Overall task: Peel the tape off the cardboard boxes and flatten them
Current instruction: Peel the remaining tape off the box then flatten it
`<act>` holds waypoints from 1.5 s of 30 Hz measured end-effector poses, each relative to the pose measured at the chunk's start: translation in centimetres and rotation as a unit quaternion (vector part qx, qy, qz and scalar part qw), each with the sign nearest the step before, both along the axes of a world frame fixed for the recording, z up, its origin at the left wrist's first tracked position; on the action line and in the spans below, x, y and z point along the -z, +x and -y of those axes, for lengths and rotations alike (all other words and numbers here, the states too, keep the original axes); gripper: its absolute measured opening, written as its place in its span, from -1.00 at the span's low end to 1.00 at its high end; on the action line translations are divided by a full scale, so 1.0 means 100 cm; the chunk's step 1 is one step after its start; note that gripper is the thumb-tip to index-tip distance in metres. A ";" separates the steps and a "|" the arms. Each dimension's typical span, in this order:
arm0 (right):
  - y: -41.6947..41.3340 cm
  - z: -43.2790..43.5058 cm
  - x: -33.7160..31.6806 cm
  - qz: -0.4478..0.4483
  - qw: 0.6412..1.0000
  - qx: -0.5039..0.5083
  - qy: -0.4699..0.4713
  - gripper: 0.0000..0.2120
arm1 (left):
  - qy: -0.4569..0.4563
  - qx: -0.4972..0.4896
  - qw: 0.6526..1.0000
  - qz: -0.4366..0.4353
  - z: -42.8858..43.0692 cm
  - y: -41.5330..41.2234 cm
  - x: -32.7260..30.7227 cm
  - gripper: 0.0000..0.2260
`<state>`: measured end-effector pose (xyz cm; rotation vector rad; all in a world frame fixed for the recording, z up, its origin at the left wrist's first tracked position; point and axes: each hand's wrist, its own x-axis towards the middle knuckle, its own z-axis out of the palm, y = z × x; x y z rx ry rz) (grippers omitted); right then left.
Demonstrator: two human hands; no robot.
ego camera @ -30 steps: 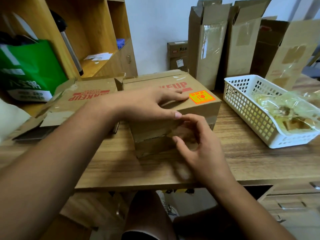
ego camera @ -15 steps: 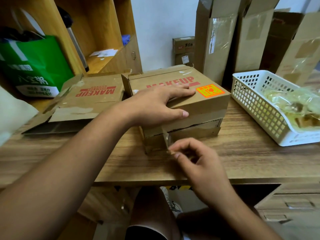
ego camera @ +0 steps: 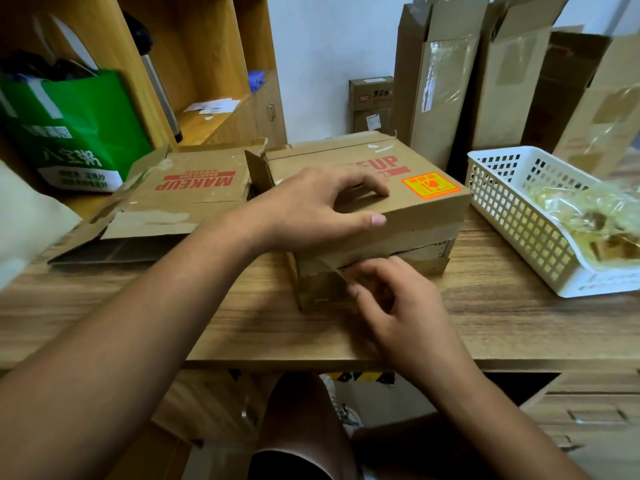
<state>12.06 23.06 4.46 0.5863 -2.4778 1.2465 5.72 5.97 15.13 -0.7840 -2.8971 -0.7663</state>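
**While pinning the MAKEUP box point(ego camera: 422, 220) to the counter point(ego camera: 138, 306), peels tape**

Presses the left hand point(ego camera: 311, 209) flat on the lid, fingers point(ego camera: 360, 187) nearly straight across the top and thumb along the front edge, gripping nothing. Curls the right hand's point(ego camera: 398, 306) fingers at the front face near the left corner, apparently pinching a clear tape strip point(ego camera: 334, 270) stretched up toward the seam. Sits mid-counter between a flattened MAKEUP carton point(ego camera: 194, 192) on the left and a white basket point(ego camera: 502, 209) of crumpled tape point(ego camera: 581, 216) on the right, with tall cartons point(ego camera: 440, 91) upright behind.

Wooden table point(ego camera: 173, 323): box point(ego camera: 322, 157), flattened box point(ego camera: 180, 199), basket point(ego camera: 512, 216)
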 end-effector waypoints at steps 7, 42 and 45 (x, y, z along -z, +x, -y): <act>-0.014 -0.037 -0.003 0.027 0.998 0.039 -0.044 -0.81 | -0.034 0.037 0.998 0.049 0.013 0.006 -0.005 -0.58; -0.003 -0.064 0.005 0.038 0.990 0.064 -0.116 -0.65 | -0.165 0.020 0.983 -0.074 -0.026 0.012 0.004 -0.46; 0.006 -0.063 0.011 0.038 0.987 0.078 -0.132 -0.61 | -0.162 -0.001 0.983 -0.088 -0.034 0.010 0.008 -0.47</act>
